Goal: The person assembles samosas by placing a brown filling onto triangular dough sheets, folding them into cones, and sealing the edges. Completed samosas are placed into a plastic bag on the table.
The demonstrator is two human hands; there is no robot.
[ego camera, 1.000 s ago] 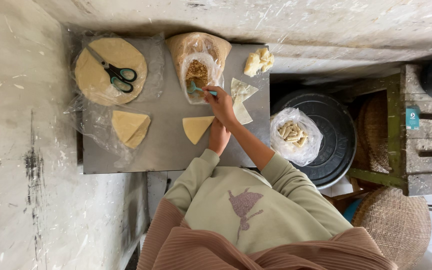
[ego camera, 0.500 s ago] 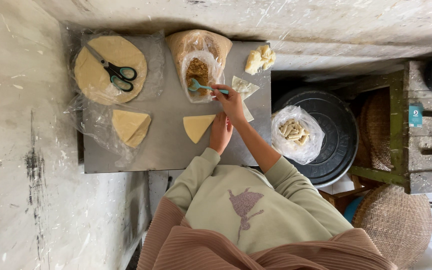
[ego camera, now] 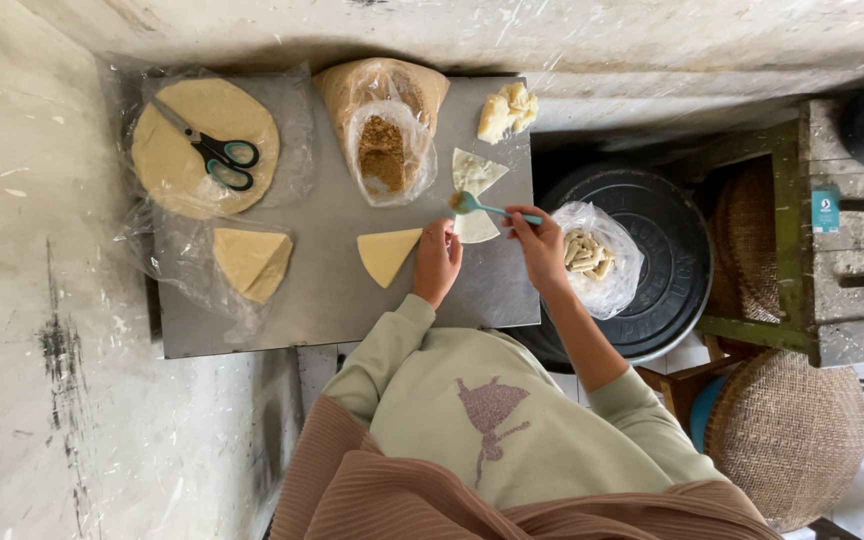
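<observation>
Watching remotely, I saw the right hand (ego camera: 540, 243) had drawn the small teal plastic spoon (ego camera: 492, 207), pinched by its handle, out of the clear bag of brown crumbly filling (ego camera: 384, 150) and over the pale triangular dough wrapper (ego camera: 476, 228) (loaded, I judged), left hand (ego camera: 437, 262) pressed flat beside it.

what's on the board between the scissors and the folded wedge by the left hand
In the head view, only bare grey board separates the scissors from the folded wedge.

Bare tray (ego camera: 322, 290) between dough wedges (ego camera: 252, 262) (scissors (ego camera: 214, 155) block upper left).
</observation>
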